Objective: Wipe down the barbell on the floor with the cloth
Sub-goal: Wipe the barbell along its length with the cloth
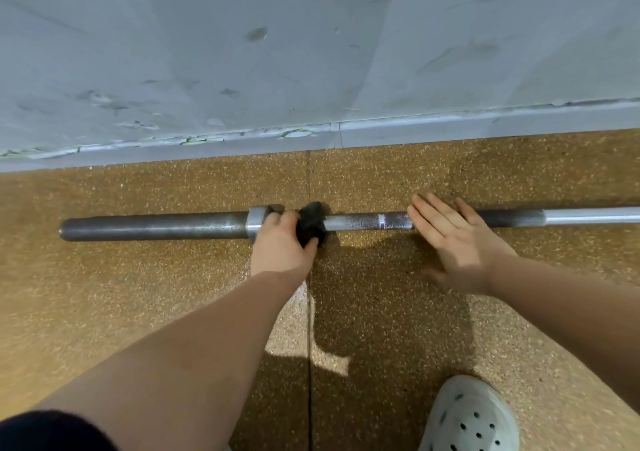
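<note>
We look down on the barbell (363, 221), which lies on the speckled brown floor (138, 277) along a scuffed grey wall (311, 52). Our left hand (280, 243) grips the dark cloth (311, 224) against the shaft, just beside the collar (258, 221). Our right hand (457, 243) lies flat on the knurling, fingers (429, 215) straight. A pale perforated shoe (471, 416) shows at lower right.

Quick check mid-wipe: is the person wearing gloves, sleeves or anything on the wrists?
No gloves: the left hand and right hand are bare, as are both forearms. No watch, band or ring shows. The dark fabric at lower left may be a sleeve; I cannot tell.
</note>
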